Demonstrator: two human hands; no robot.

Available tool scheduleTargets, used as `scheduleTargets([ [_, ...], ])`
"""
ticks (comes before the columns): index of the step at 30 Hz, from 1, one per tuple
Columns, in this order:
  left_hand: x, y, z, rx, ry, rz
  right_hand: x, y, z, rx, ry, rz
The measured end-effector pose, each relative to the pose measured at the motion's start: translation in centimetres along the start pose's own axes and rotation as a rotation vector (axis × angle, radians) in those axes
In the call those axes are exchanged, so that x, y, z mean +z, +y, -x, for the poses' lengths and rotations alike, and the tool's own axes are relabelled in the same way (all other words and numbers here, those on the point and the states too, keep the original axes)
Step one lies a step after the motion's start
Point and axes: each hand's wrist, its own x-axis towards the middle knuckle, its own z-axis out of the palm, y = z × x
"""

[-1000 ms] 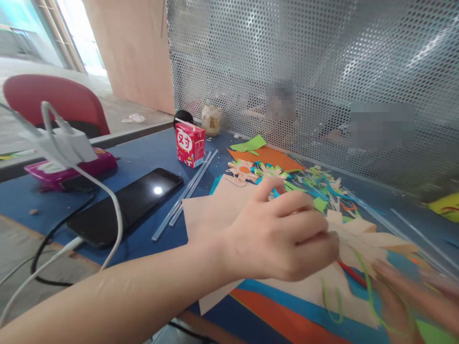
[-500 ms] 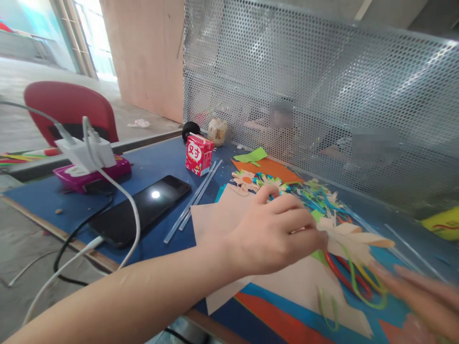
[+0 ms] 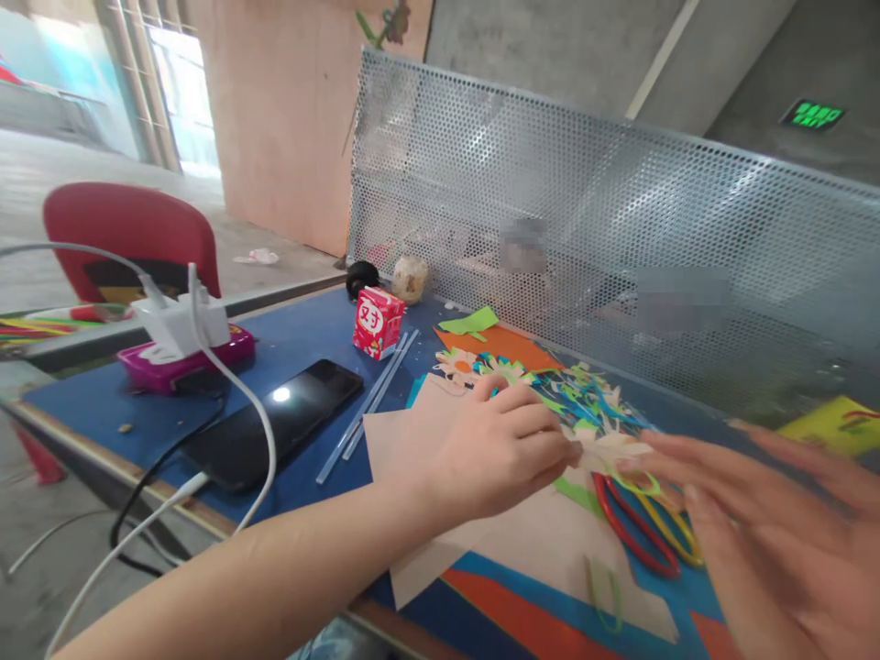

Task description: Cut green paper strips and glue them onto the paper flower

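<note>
While left hand stays pinching paper flower, right hand, fingers spread, has risen closer

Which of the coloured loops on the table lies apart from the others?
The green loop, alone on the pale paper near the table's front edge; the red loop and yellow loop lie together.

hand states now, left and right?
Left hand: fingers pinched on the beige paper flower.
Right hand: open, fingers spread, blurred, over the paper flower; contact cannot be told.
</note>
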Motion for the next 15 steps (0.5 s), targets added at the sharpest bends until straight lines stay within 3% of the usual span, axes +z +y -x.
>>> scheduleTargets([
  [5, -0.1, -0.1, -0.1, -0.077, -0.032, 0.054, 0.2, -0.9, -1.3, 0.020, 0.013, -0.055],
  [10, -0.4, -0.1, -0.3, -0.180, -0.092, 0.166, 0.3, -0.3, -1.5, -0.075, 0.020, -0.023],
  [15, -0.3, -0.4, -0.2, -0.262, -0.119, 0.243, 0.2, -0.2, -1.4, 0.025, -0.018, -0.171],
])
